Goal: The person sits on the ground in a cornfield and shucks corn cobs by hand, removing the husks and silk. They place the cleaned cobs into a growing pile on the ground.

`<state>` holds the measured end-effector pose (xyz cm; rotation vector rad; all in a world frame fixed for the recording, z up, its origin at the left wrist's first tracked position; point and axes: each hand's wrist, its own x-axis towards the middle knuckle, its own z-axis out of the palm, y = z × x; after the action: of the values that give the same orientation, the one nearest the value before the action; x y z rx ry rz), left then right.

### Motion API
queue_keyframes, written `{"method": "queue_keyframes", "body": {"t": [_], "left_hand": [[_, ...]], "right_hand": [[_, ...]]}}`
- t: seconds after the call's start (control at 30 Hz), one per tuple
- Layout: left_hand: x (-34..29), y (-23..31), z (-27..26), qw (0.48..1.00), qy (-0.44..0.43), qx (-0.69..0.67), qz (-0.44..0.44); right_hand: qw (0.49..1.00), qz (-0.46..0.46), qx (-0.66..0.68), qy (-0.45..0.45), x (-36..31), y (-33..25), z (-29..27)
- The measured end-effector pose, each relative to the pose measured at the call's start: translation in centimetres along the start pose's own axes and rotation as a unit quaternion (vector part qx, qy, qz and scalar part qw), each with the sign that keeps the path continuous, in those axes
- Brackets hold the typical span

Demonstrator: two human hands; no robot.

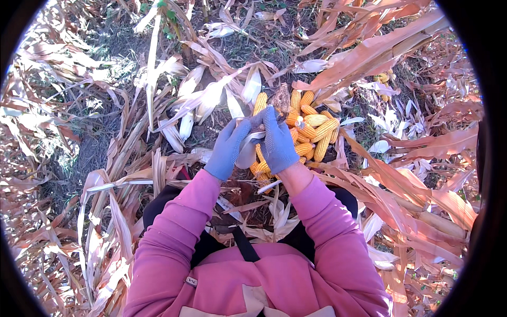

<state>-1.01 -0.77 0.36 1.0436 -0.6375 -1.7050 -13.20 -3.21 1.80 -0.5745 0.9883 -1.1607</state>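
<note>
Blue-grey gloves cover both of my hands, which are close together in front of me. My left hand (228,149) is closed on the left side of a pale corn husk (247,154). On its other side my right hand (278,143) grips the same husk, fingers bent toward the left hand. Whatever the husk wraps is mostly hidden by my gloves. Right beside and beyond my right hand lies a heap of bare yellow corn ears (317,120). One more yellow ear (260,103) lies just past my fingertips.
Dry corn stalks and leaves (406,198) spread over the ground on the right. Loose pale husks (186,126) lie ahead on the left, by a standing stalk (152,68). A smaller group of yellow ears (383,83) sits farther off to the right.
</note>
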Motion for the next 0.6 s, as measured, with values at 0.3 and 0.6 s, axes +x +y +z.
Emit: {"method": "queue_keyframes", "body": {"t": [0.3, 0.6], "left_hand": [[0.0, -1.0, -0.9, 0.995, 0.019, -0.007, 0.102], [-0.1, -0.9, -0.2, 0.990, 0.011, 0.076, 0.116]], "right_hand": [[0.998, -0.057, -0.010, -0.020, -0.5, -0.7, 0.7], [1.000, -0.005, 0.021, 0.003, 0.4, 0.0, 0.2]]}}
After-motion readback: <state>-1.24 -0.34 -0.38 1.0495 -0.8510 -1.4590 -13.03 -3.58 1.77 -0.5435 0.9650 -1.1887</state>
